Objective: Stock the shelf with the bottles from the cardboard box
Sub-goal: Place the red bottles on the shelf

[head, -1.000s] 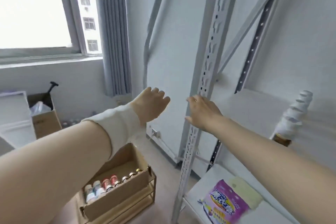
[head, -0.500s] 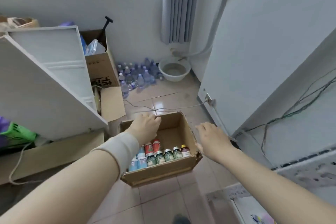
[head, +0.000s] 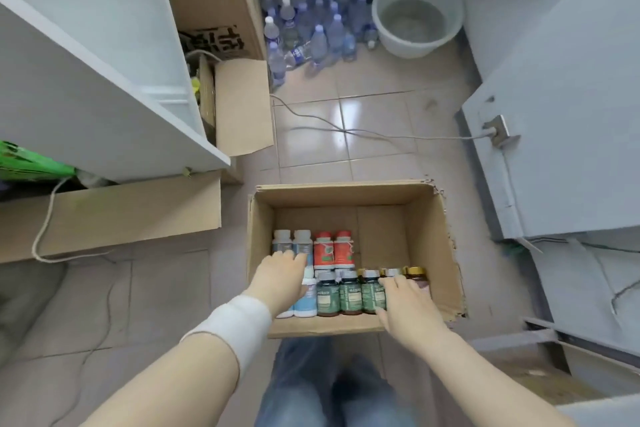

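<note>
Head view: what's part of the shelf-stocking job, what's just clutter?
Job: cardboard box, blue-label bottles, red-label bottles, green-label bottles, left hand, right hand.
Clutter: water bottles, plastic basin, cable, green bag.

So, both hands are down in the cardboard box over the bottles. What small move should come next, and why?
Probably close each hand round a bottle. The left hand lies over the pale blue bottles and the right hand over the gold-capped bottles in the cardboard box. The fingers look fairly straight, and neither hand seems to grip anything yet.
</note>
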A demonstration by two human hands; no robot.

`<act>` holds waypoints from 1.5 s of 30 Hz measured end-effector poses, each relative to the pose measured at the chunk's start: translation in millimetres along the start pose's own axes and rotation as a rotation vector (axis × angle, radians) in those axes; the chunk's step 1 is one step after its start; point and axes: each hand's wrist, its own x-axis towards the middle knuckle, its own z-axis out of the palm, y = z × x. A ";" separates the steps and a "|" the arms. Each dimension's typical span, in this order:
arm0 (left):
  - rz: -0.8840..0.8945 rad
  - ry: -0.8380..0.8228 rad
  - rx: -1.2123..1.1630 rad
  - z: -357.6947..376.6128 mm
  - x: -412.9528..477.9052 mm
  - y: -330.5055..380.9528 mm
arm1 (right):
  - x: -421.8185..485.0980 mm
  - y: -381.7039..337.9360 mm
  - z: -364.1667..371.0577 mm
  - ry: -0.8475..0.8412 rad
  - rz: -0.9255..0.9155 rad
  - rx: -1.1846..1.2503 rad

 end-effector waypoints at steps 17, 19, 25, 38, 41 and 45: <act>0.014 -0.098 -0.201 81.6 212.4 -16.1 | 227.8 8.6 88.7 -0.221 0.310 0.753; -0.023 -0.116 -0.270 83.6 215.9 -16.5 | 229.4 13.2 92.0 -0.220 0.315 0.796; -0.119 -0.107 -0.382 83.1 209.6 -12.0 | 229.0 22.2 84.5 -0.260 0.287 0.872; 0.046 0.336 -0.951 5.6 122.1 12.2 | 131.5 53.8 16.0 -0.001 0.283 1.149; 0.050 0.423 -1.089 -29.7 81.6 22.1 | 81.0 46.4 -6.2 0.064 0.283 1.229; 0.090 0.410 -1.207 -75.7 25.4 33.7 | 9.6 25.0 -30.0 0.198 0.246 1.337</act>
